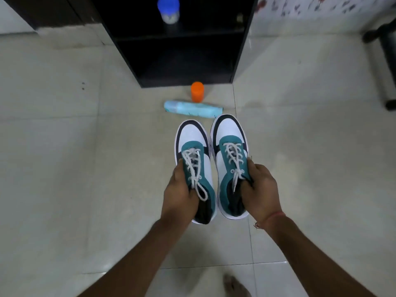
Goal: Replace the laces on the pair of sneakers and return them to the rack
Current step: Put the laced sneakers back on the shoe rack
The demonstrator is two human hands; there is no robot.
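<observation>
The left hand (181,189) holds the left sneaker (194,166) by its collar, fingers curled into the opening and thumb along the outer side, so that grip is clenched on the shoe; the right hand (258,187) grasps the right sneaker (230,159) the same way, thumb tucked inside the collar and fingers wrapped round the outer wall; both shoes are held above the tiled floor (75,168), side by side and nearly touching, toes pointing away from the person toward the dark rack (242,50); each shoe is white with teal panels and a dark toe band, and each carries white laces (194,168) threaded through the eyelets, a loop hanging loose over the left shoe's tongue; just beyond the toes a pale blue spray can (192,108) lies on its side on the floor, with an orange cap (197,91) standing upright just behind it, in front of the rack's base; a blue-lidded jar (168,9) stands on an upper shelf of the rack; a bare foot (234,286) shows at the lower edge.
</observation>
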